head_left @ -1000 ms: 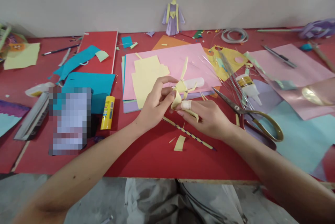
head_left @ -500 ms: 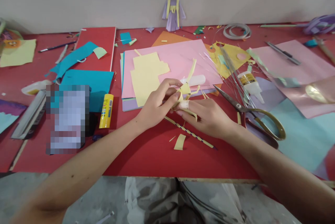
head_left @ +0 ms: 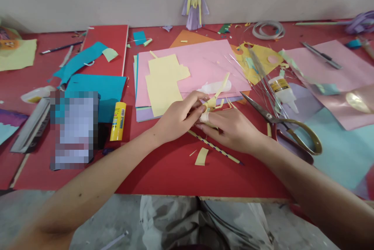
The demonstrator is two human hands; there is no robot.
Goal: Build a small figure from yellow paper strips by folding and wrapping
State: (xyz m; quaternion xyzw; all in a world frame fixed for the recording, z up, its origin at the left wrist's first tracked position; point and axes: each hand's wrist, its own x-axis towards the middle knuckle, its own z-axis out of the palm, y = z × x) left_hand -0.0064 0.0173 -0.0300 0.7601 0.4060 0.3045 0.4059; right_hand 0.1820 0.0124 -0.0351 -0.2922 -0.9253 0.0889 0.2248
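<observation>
Both hands meet over the front middle of the red table. My left hand [head_left: 182, 116] is closed, its thumb and fingers pinching a small yellow paper craft piece [head_left: 212, 103] made of strips. My right hand [head_left: 232, 128], with a white wrap round one finger, closes on the same piece from the right. Fingers hide much of it; one strip sticks up toward the back. Just below the hands lies a yellow dotted pencil [head_left: 222, 151]. A small yellow paper scrap [head_left: 201, 156] is nearer the table's front edge.
Pink sheets [head_left: 201, 61] with cut yellow paper [head_left: 163, 84] lie behind the hands. Scissors [head_left: 280, 121] and a glue bottle [head_left: 283, 92] are to the right. At left are a glue stick [head_left: 118, 122] and blurred-out phone-like object [head_left: 76, 131]. A paper figure [head_left: 195, 6] leans on the wall.
The yellow paper piece has turned between my fingers, its upright strip now leaning further right. Both hands stay together in nearly the same place; the view has shifted slightly.
</observation>
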